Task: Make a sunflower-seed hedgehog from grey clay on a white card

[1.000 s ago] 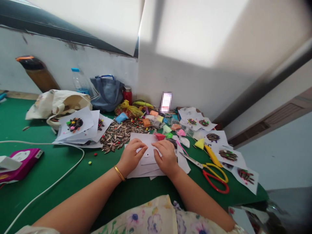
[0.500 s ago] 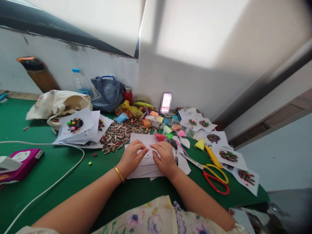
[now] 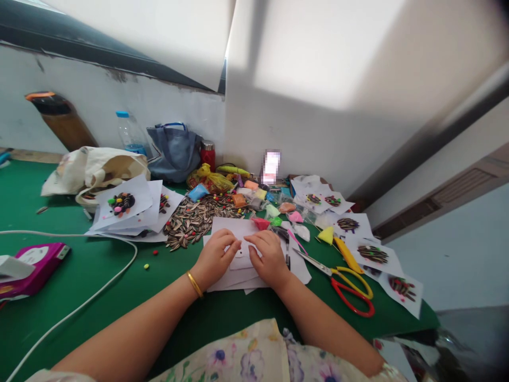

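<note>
- Gold bangle (image 3: 194,284) at its wrist, the left hand (image 3: 218,255) is curled, thumb and forefinger close; I cannot tell whether it pinches anything.
- The right hand (image 3: 271,257) faces it, well bent, thumb near the fingers; any small thing held there is hidden too. The hands stay apart.
- Between them, a small white piece (image 3: 240,253) with a black dot lies on the stack of paper (image 3: 235,279), at the near middle of the green table (image 3: 169,276).
- So tiny a piece could shift or flip if a fingertip brushed it; the loose sheets could slide under a dragging wrist.
- Right of the paper, scissors (image 3: 331,271) lie with blades towards the right hand; a careless sideways sweep could meet the points.
- Far left of the paper, loose seeds (image 3: 191,220) could scatter if the left hand knocked them.
- Seed-covered sheets (image 3: 373,253) overlap at the right; a bump might loosen their pieces.
- No writing is legible: the purple box (image 3: 40,265) at the left has a white label, too small to read; the far bottle's (image 3: 133,140) label is blurred, and the phone's (image 3: 271,167) screen is pixelated.
</note>
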A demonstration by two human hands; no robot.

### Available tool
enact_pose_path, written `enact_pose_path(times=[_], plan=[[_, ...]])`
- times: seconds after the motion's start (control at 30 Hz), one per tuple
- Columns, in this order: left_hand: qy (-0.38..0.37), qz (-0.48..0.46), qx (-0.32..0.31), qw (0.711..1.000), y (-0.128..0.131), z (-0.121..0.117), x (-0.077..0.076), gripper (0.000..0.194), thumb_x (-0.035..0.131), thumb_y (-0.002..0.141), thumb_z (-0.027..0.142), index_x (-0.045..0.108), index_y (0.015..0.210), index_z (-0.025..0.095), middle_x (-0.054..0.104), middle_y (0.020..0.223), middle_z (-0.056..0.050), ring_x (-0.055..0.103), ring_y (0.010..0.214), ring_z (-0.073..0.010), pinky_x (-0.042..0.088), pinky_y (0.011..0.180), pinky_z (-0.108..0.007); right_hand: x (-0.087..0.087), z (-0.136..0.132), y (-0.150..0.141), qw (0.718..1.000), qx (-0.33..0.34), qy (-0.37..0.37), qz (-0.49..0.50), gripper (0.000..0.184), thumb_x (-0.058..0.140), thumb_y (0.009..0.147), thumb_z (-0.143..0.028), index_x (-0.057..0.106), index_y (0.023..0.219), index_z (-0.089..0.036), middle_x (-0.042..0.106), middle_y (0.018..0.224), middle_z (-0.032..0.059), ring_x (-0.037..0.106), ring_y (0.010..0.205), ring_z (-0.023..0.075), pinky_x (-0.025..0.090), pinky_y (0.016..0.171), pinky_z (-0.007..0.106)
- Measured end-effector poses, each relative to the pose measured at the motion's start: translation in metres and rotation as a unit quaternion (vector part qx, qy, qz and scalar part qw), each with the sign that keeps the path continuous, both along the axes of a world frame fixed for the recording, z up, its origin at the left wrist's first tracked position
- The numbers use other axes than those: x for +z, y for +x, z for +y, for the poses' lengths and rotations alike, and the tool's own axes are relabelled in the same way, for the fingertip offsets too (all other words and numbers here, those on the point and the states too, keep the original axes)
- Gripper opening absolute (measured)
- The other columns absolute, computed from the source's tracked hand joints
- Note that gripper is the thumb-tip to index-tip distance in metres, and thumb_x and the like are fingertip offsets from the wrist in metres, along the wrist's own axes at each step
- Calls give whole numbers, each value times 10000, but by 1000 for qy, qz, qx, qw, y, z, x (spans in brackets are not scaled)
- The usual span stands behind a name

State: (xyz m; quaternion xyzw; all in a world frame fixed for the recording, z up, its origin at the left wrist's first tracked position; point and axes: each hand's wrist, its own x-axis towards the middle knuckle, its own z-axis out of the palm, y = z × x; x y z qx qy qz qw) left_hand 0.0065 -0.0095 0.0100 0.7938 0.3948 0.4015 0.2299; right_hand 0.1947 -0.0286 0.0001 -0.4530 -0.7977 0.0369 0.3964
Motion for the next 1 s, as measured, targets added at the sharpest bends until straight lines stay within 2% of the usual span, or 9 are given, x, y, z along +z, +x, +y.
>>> enact_pose_path(times=[0.1,0.2,0.27,0.4,0.47,0.57,0.7,0.9,1.0], plan=[[2,8,21,1000,0,-1,2,280,517,940,306,562,694,180,530,783,-14,524,778,-158,434,755,-308,0,0,0,1000,-2,1,1,253,503,918,-207,647,1127,-216,645,1008,67,553,992,226,390,917,412],[10,-2,28,1000,0,-2,3,131,562,911,263,626,829,184,556,868,-26,540,854,-169,440,803,-318,0,0,0,1000,-2,2,3,256,508,913,-202,648,1126,-218,644,1010,67,553,990,227,391,917,414],[7,-6,16,1000,0,-2,3,127,543,922,249,658,925,196,571,911,-35,549,891,-171,441,834,-322,-1,0,0,1000,0,4,4,256,510,910,-197,648,1125,-219,646,1009,67,554,989,227,391,916,415],[-3,7,6,1000,1,-2,2,274,490,953,293,622,740,181,549,801,-23,538,799,-159,440,778,-309,-1,1,0,1000,1,6,3,250,507,913,-198,651,1116,-217,648,1008,67,556,987,226,391,916,414],[2,6,17,1000,1,-2,1,267,513,940,297,594,714,179,545,802,-22,536,802,-160,440,771,-308,-1,1,0,1000,0,7,2,248,507,913,-200,652,1113,-215,648,1006,68,557,989,226,391,916,414],[10,-4,32,999,1,-2,0,114,577,899,263,647,850,189,563,882,-29,551,871,-170,447,810,-313,-1,1,0,1000,-3,7,1,252,509,910,-203,652,1117,-221,649,1004,68,556,987,229,393,910,414],[6,-2,18,1000,1,-2,0,162,548,914,227,695,982,219,569,883,-29,561,860,-164,453,816,-313,-1,1,1,1000,-1,4,0,257,508,907,-194,650,1119,-223,651,1006,66,556,986,229,393,906,415],[11,-3,40,999,2,-1,-2,105,678,836,290,655,806,192,552,848,-21,549,856,-179,444,795,-321,-1,0,1,1000,-3,5,3,251,513,905,-192,651,1113,-223,649,1009,64,556,986,226,391,912,418],[18,0,44,999,1,-1,-1,126,699,820,302,639,798,193,550,845,-19,540,867,-186,438,802,-327,-1,0,1,1000,-3,6,3,252,517,903,-189,650,1114,-220,649,1009,64,556,983,225,391,911,418]])
